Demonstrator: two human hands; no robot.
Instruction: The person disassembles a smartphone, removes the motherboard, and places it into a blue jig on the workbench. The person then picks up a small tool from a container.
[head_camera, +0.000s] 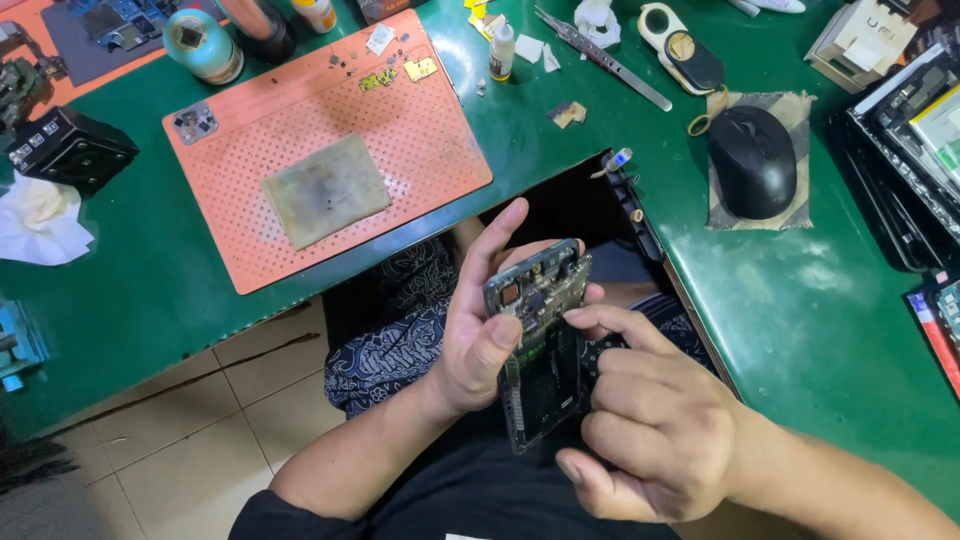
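Phone: you hold the opened phone (537, 335) over your lap, below the worktop (800, 300) edge, back cover off, circuit board showing
Long axis: it runs away from you, top end tilted up and slightly right
Left hand: your left hand (480, 320) cradles it from the left, thumb pressed on its face, fingers (500, 232) spread behind
Right hand: your right hand (650, 420) closes in from the right, index tip touching the board, other fingers curled against the lower edge
Around: orange perforated mat (330, 140) and black mouse (752, 160) lie on the worktop

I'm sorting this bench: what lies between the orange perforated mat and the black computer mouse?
In the head view, between the orange mat and the mouse: a small white bottle, paper scraps, and long metal tweezers on the green bench.
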